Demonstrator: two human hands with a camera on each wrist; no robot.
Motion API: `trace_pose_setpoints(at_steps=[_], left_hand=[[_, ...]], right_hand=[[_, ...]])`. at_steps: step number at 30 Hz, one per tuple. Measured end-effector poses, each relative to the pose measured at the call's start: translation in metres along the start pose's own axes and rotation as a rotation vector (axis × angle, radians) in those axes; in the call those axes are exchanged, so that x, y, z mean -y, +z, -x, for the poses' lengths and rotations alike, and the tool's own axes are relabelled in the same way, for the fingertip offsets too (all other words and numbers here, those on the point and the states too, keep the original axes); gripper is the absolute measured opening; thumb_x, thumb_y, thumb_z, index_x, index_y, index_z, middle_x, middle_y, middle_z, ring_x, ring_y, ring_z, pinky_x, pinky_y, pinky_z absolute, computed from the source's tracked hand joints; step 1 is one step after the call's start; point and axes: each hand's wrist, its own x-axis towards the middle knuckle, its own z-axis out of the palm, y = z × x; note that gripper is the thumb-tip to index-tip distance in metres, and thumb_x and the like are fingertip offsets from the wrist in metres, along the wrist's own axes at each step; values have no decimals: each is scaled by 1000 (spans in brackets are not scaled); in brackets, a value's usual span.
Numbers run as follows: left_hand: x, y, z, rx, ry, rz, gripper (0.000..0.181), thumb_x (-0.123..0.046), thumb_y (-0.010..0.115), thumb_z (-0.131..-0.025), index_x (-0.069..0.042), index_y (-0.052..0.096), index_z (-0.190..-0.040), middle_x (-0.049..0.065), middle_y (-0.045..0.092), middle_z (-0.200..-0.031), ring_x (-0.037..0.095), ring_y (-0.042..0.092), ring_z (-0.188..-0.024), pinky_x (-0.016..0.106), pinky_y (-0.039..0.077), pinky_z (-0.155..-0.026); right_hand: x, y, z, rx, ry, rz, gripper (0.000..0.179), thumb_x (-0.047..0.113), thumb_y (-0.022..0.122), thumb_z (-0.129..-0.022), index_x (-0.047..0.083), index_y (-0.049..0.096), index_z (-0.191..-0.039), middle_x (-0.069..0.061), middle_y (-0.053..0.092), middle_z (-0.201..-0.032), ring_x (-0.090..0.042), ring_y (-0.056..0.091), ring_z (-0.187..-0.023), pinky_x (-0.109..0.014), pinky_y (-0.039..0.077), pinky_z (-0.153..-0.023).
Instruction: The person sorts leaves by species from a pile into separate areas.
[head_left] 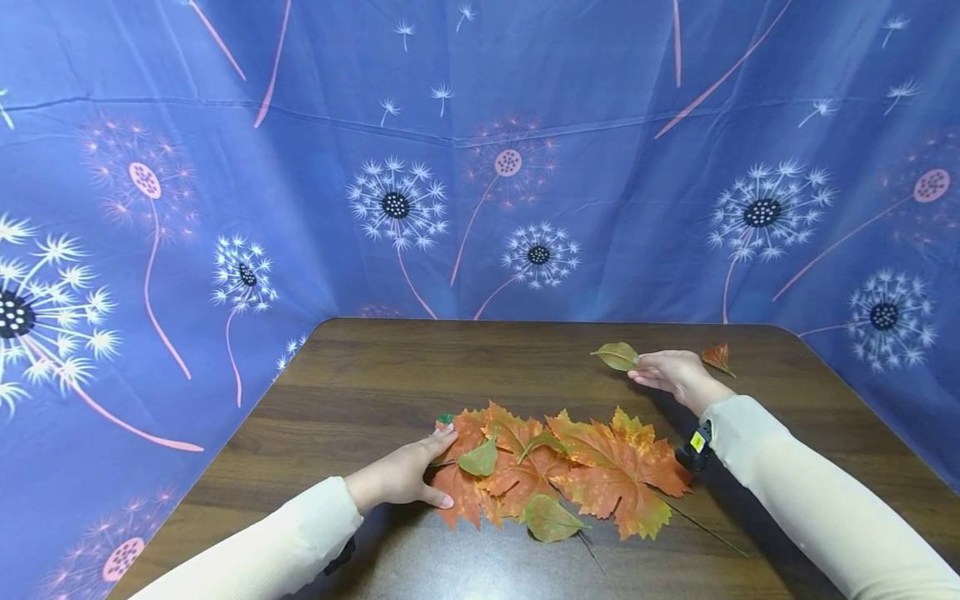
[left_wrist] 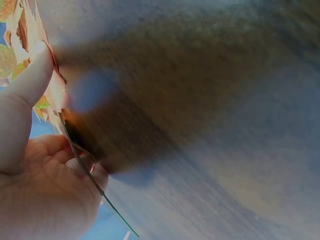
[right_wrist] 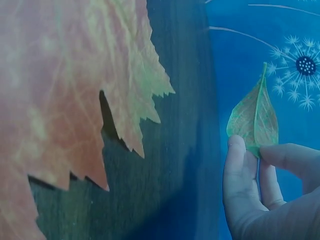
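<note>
Over the back right of the table, my right hand pinches a small yellow-green leaf by one end between thumb and fingers. In the right wrist view the leaf points upward, its veins showing. My left hand rests at the left end of a row of large orange maple leaves, thumb and fingers spread over their edge. Its thumb touches the leaf edge in the left wrist view, and a thin stem runs past the fingers. Small green leaves lie on top of the row.
A small reddish-orange leaf lies beyond the right hand. Another green leaf sits at the row's front edge, and a long stem sticks out right. Behind the brown wooden table hangs a blue dandelion-patterned cloth.
</note>
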Motion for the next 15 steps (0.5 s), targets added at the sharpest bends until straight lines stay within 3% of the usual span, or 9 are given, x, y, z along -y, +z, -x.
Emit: trace_pose_setpoints(at_steps=[9, 15], left_hand=[[-2, 0, 1, 8, -15, 8, 96, -27, 82, -77, 2, 28, -151, 18, 22, -160, 37, 23, -146, 55, 25, -114], [-1, -1, 1, 4, -9, -3, 96, -27, 82, -76, 3, 28, -150, 18, 22, -159, 37, 23, -146, 55, 26, -114]], right_hand=[[-5, -10, 3, -18, 3, -32, 39, -1, 58, -92, -12, 46, -129, 2, 69, -80, -10, 72, -76, -26, 57, -80], [-6, -23, 5, -35, -6, -81, 11, -5, 58, -91, -1, 60, -101, 5, 66, -78, -11, 72, -75, -28, 57, -83]])
